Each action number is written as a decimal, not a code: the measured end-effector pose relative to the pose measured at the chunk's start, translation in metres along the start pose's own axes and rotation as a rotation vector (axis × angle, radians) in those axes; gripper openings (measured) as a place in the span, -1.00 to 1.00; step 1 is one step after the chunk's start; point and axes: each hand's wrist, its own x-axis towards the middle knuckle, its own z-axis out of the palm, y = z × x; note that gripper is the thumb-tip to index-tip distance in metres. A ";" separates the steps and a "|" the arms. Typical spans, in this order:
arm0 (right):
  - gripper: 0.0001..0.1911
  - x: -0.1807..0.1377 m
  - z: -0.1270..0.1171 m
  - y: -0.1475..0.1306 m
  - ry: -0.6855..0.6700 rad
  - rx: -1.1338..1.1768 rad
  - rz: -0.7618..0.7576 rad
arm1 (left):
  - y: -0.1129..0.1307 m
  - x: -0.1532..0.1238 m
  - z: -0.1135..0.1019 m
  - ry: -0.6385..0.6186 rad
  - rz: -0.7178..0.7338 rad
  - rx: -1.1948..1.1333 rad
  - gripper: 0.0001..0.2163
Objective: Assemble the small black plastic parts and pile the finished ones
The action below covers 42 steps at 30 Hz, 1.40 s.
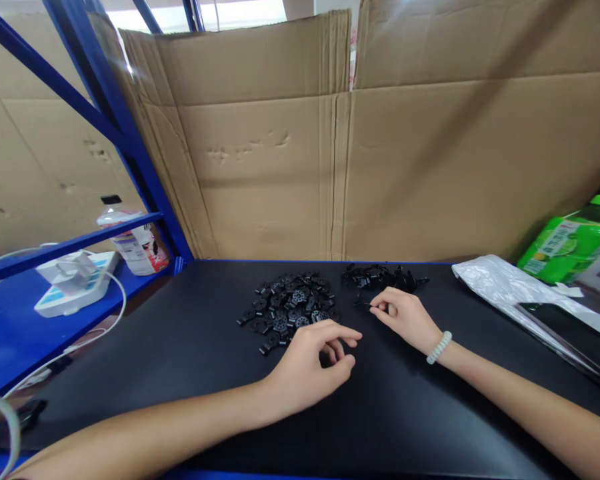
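A heap of small black plastic parts point(295, 303), several with round perforated discs, lies mid-table. Just in front of it, my left hand point(315, 363) is held over the black table, its fingers curved and apart from the thumb. No object shows in it. To the right, my right hand point(405, 317), wearing a pale coiled band point(439, 347) at the wrist, pinches a small dark part point(363, 304) between thumb and fingertips. Its exact shape is too small to make out. Behind that hand sits a second, smaller pile of black pieces point(380, 275).
Cardboard sheets point(260, 167) stand along the back edge. On the right lie a silvery bag point(500, 283), a dark phone-like slab point(575, 333) and a green package point(555, 247). At left are a blue frame point(145, 173), a bottle point(135, 243), a power strip point(77, 293) and white cables.
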 end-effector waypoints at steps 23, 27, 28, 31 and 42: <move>-0.87 -0.041 -0.002 -0.067 -0.171 0.645 0.166 | 0.000 -0.004 0.006 0.220 -0.362 -0.658 -0.75; -0.87 -0.040 -0.001 -0.066 -0.244 0.699 0.189 | 0.002 -0.004 0.006 0.222 -0.362 -0.684 -0.81; -0.87 -0.040 -0.001 -0.066 -0.246 0.694 0.188 | 0.002 -0.004 0.006 0.217 -0.364 -0.689 -0.81; -0.88 -0.041 -0.002 -0.068 -0.220 0.683 0.198 | 0.002 -0.003 0.007 0.200 -0.360 -0.696 -0.81; -0.85 -0.042 -0.002 -0.066 -0.193 0.690 0.175 | 0.000 0.002 0.001 0.100 -0.272 -0.477 -0.83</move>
